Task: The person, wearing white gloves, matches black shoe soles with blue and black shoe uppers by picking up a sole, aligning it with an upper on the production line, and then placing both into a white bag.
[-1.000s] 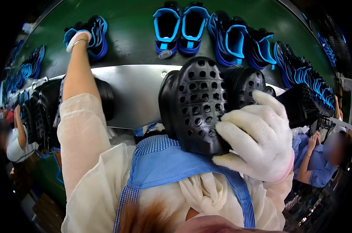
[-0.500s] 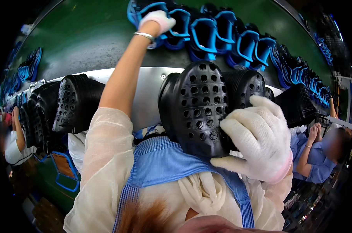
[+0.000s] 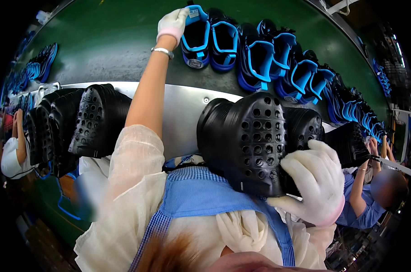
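My left hand (image 3: 173,25), in a white glove, reaches to the far side of the bench. Its fingers are closed at the upper left edge of a black shoe (image 3: 195,38) with bright blue lining. A second such shoe (image 3: 224,45) stands right beside that one, heel toward me. Close to my chest is a black rubbery form (image 3: 260,145) covered with round holes. The curled fingers of my gloved right hand (image 3: 314,183) grip its lower right edge, the thumb underneath. Part of the form's right side is hidden by that hand.
More blue-lined shoes (image 3: 300,79) run in a row to the right on the green bench (image 3: 110,41). Similar black forms (image 3: 96,122) line the metal edge (image 3: 180,109) at left. Other people (image 3: 369,195) sit at both sides.
My left hand has moved from over the shoes to the leftmost one's side. The two left shoes now stand straighter, side by side. My right hand keeps its hold; the whole view has shifted.
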A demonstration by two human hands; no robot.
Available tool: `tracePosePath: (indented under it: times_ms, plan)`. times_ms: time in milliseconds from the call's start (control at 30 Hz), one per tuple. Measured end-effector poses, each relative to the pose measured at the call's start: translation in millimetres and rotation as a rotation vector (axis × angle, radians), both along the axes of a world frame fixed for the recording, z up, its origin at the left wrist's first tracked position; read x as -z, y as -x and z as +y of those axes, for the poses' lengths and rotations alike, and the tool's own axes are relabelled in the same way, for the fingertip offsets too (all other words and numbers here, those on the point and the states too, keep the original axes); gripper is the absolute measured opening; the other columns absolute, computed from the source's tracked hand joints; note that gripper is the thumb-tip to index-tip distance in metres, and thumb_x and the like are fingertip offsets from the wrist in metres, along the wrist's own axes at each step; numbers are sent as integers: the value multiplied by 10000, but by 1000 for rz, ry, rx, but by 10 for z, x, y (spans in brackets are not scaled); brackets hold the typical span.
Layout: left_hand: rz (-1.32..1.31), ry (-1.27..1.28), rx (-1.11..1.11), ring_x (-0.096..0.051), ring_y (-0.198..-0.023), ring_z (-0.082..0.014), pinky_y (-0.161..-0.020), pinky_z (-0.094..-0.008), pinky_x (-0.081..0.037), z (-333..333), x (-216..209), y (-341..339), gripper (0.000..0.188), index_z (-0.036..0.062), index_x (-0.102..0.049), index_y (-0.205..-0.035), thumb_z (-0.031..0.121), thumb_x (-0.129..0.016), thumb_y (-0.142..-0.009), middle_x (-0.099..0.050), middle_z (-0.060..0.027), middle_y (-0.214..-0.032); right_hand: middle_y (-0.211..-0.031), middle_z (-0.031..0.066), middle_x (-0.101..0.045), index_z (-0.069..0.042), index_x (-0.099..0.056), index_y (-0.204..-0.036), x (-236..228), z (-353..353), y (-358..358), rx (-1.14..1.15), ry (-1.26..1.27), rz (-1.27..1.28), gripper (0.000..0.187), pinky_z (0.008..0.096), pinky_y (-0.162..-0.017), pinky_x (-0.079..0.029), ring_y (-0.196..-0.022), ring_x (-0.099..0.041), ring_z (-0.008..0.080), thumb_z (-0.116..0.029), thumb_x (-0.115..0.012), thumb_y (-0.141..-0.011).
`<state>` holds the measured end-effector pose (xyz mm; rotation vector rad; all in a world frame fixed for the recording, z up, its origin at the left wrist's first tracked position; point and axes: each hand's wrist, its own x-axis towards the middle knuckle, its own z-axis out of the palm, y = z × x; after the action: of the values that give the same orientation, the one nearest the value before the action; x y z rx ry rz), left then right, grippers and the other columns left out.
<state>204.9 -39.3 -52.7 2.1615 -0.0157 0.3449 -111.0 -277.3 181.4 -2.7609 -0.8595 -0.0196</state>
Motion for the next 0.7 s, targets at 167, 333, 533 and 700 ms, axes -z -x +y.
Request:
tracePosePath:
  times_ms: [167, 333, 533, 700]
  plan:
    - [196, -216, -45, -620, -986, -336, -878, -388, -464, 272, 190, -320, 532, 96, -668, -1110, 538, -439, -922, -666, -182, -1038, -872, 69, -619, -33, -643, -903, 30, 30, -25, -19, -26, 10, 506, 414, -841, -477, -766, -615, 221, -472, -691, -655]
    - [208, -85, -115, -602, -1071, -333, -936, -368, -450, 170, 179, -218, 525, 124, -663, -1151, 543, -456, -911, -659, -163, -1119, -870, 63, -619, -36, -640, -907, 9, 2, -16, 2, -21, 1, 516, 412, -836, -477, -754, -610, 223, -471, -704, -637]
    - [177, 126, -107, -528, -1191, -352, -988, -375, -415, 249, 372, 385, 747, 50, -497, -1343, 565, -603, -812, -540, -247, -1290, -853, 105, -601, -27, -613, -842, 27, 18, -60, -30, -30, 34, 618, 468, -829, -467, -781, -591, 321, -517, -783, -506]
    - [189, 223, -270, -492, -1226, -343, -1019, -394, -391, 355, 704, 849, 775, 19, -451, -1370, 533, -613, -813, -475, -260, -1344, -857, 112, -597, -23, -605, -859, -11, -17, -78, -64, -82, 28, 601, 451, -819, -455, -807, -570, 346, -428, -831, -477]
